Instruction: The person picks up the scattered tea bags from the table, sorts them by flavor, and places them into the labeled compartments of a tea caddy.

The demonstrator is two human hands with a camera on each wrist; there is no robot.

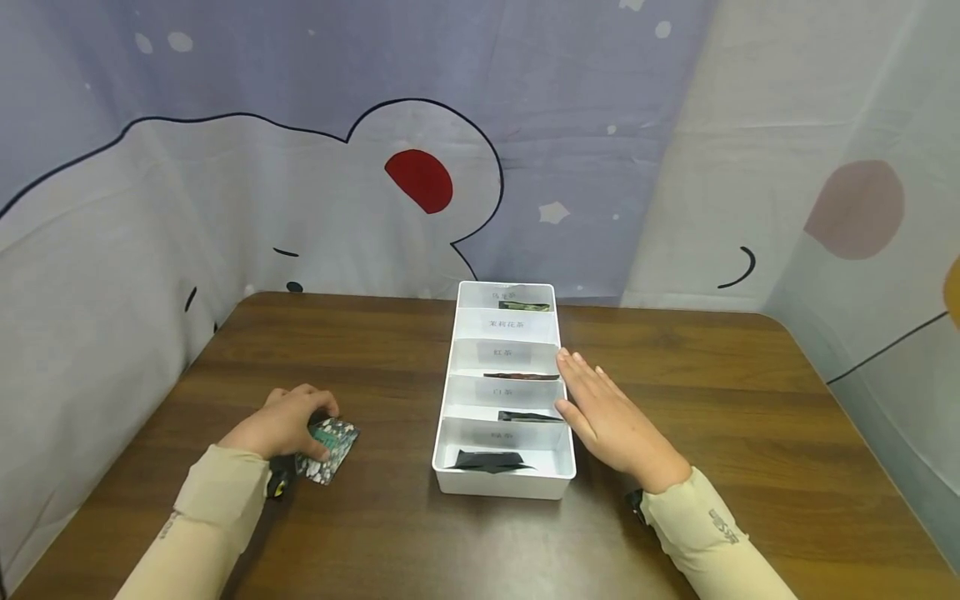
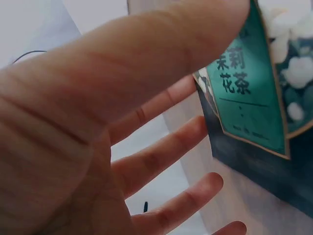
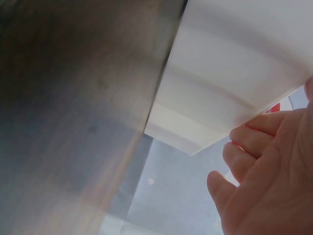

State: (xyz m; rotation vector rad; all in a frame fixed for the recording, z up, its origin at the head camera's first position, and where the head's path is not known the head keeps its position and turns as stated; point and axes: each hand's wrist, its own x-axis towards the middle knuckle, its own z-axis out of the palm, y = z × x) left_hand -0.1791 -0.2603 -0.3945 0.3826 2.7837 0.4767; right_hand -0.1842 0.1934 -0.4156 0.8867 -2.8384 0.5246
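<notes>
On the left, my left hand (image 1: pixel 281 423) pinches a green tea sachet (image 1: pixel 339 454) with white flowers printed on it, low over the table. The left wrist view shows the thumb on the face of the sachet (image 2: pixel 252 110), which reads jasmine tea in Chinese, with fingers at its far edge. A long white divided box (image 1: pixel 501 484) stands in the middle. With straight fingers, my right hand (image 1: pixel 618 429) lies against the box's right edge. From the right wrist, the fingertips (image 3: pixel 239 133) are seen at the rim of the box's side wall (image 3: pixel 210 83).
Labelled dividers split the box into several compartments. A black packet (image 1: pixel 489 461) lies in the front one, a dark packet (image 1: pixel 528 416) behind it, then a reddish packet (image 1: pixel 521 376) and a green packet (image 1: pixel 524 306) at the back. A printed curtain (image 1: pixel 360 217) hangs behind the wooden table (image 1: pixel 390 533).
</notes>
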